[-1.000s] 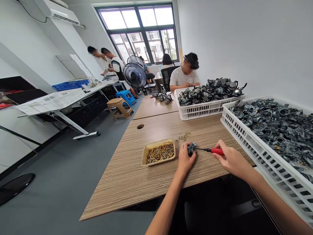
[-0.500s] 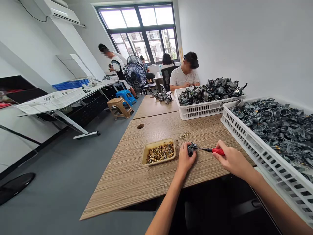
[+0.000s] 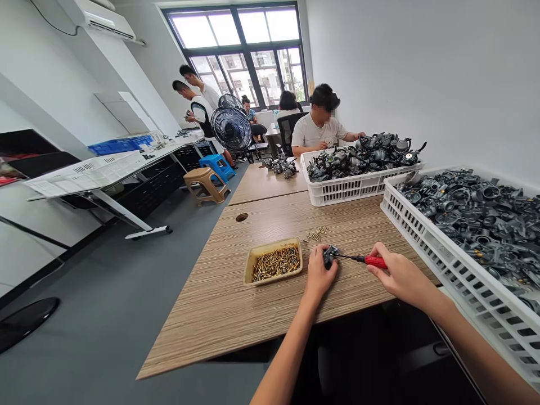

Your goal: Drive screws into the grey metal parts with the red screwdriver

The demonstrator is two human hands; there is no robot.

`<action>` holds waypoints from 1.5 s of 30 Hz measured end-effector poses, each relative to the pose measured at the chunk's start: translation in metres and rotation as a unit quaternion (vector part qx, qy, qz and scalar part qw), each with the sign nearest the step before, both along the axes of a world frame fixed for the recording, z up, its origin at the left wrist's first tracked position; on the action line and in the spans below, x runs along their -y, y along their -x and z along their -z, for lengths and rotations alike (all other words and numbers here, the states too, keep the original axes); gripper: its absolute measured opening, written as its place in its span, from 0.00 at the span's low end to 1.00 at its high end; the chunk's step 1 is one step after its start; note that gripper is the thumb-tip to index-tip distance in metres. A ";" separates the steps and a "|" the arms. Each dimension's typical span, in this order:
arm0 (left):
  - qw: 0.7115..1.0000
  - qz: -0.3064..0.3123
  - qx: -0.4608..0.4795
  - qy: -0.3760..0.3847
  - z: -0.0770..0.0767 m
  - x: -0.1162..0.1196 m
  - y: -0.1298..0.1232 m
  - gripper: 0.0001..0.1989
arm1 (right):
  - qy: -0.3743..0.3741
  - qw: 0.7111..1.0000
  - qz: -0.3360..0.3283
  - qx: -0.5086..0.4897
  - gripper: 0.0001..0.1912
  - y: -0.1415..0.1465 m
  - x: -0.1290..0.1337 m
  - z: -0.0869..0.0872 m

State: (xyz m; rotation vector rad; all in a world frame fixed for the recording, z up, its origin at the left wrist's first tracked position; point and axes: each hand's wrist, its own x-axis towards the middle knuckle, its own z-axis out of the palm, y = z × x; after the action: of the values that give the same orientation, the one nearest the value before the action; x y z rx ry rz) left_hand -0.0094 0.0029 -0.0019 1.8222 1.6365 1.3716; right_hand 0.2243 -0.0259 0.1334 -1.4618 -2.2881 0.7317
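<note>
My left hand (image 3: 319,271) is wrapped round a small dark metal part (image 3: 330,255) on the wood-grain table (image 3: 219,315). In my right hand (image 3: 394,272) is a screwdriver with a red handle (image 3: 374,261); its thin shaft points left, and the tip meets the metal part. Left of my left hand sits a cream tray (image 3: 248,275) full of small brass pieces. A loose pile of brass pieces (image 3: 316,233) lies on the table just beyond that hand.
White crates (image 3: 426,222) (image 3: 337,197) of dark metal parts stand at the right and far right. More metal parts (image 3: 280,166) lie farther back. A seated person (image 3: 312,132) works across the table. A fan (image 3: 232,128) and stools (image 3: 206,185) are beyond its left edge.
My hands, the metal part and the screwdriver hold nearly the same place. The seated person has stretched an arm to the nearer crate's parts. A second standing person now shows by the fan.
</note>
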 end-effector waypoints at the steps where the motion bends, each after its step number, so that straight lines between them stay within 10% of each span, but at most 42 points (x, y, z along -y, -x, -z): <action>1: 1.000 0.001 0.000 -0.002 0.000 0.000 0.000 0.16 | 0.000 1.000 0.002 0.001 0.07 0.000 0.000 0.000; 45: 1.000 -0.007 0.002 -0.008 -0.002 0.001 0.000 0.16 | 0.015 1.000 0.013 0.007 0.09 0.001 -0.002 0.004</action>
State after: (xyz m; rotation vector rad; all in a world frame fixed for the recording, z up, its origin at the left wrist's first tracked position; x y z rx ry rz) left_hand -0.0097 0.0023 -0.0003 1.8201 1.6439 1.3965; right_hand 0.2237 -0.0235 0.1297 -1.5124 -2.2734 0.7519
